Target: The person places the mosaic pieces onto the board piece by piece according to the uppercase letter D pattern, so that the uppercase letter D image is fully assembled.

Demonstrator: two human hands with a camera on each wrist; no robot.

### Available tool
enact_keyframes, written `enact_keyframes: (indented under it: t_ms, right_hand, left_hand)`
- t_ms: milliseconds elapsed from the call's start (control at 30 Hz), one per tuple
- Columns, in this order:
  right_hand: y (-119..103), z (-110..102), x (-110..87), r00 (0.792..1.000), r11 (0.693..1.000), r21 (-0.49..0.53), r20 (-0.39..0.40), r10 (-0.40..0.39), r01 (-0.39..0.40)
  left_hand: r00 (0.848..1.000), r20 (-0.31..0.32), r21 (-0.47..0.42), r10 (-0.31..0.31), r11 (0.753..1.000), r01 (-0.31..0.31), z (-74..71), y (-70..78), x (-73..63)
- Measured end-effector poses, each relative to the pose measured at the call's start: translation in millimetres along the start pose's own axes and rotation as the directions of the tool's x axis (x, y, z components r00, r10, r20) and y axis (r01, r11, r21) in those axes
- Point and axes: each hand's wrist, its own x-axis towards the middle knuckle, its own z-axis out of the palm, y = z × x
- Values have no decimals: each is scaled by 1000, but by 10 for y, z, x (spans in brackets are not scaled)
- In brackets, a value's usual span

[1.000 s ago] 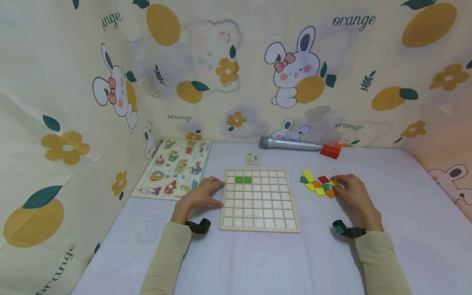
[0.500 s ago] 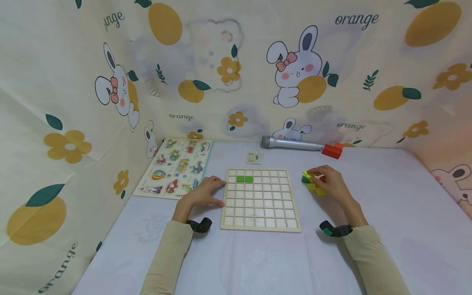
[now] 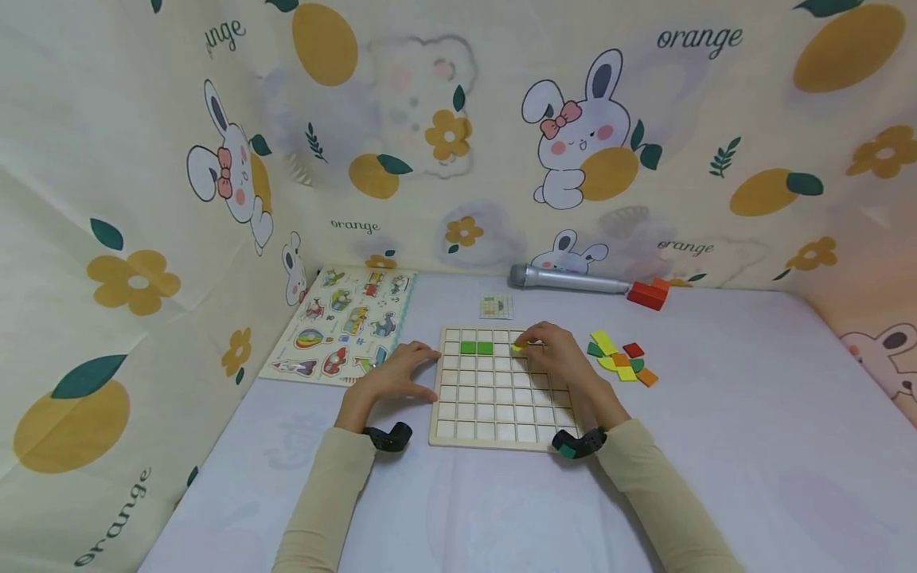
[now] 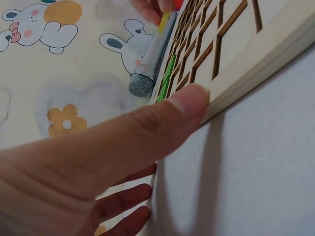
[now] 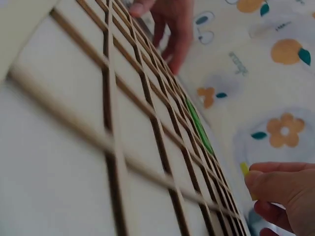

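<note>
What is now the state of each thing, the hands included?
Grid board: lying flat, visible cells mostly unfilled.
Green tiles: set in the grid, side by side.
Left hand: touching the grid board's left edge.
Right hand: pinching a yellow piece.
Loose pieces: lying in a cluster.
Microphone: lying down.
Red block: resting near the microphone's end.
Picture sheet: flat.
Small card: flat.

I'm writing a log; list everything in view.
Table: one, whitish, underneath
Backdrop: one, patterned cream, behind
Grid board: one, pale wood, centre
Square tiles: two, green, on board
Yellow tile: one, yellow, over board
Loose tiles: several, mixed colours, right of board
Card: one, pale, beyond board
Picture sheet: one, multicoloured, left of board
Microphone: one, silver, table's back
Block: count unclear, red, beside microphone
Sleeves: two, beige, foreground
Wrist cameras: two, black, at sleeves
Left hand: one, touching board's edge
Right hand: one, pinching yellow tile
</note>
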Motion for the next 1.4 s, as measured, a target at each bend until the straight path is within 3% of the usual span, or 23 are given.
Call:
enact_keyframes:
  t_ms: [133, 300, 467, 1033, 1400]
  right_hand:
    - [-82, 122, 67, 999, 999, 5, -1, -33, 33]
    - [-125, 213, 104, 1000, 1000, -20, 14, -17, 17]
    - [-147, 242, 104, 1000, 999, -31, 16, 23, -23]
    - [-104, 300, 109, 998, 995, -81, -30, 50, -53]
    - [-10, 128, 45, 998, 999, 11, 38, 49, -50]
  left_hand:
    - [1000, -4, 3, -5, 1000, 5, 0, 4, -3]
    - [1000, -4, 2, -6, 1000, 6, -3, 11, -4]
    - [1000, -1, -2, -9, 1000, 9, -4, 21, -7]
    - [1000, -5, 4, -11, 1000, 11, 12, 3, -8]
    - [1000, -8, 18, 14, 1000, -14, 16, -24, 7]
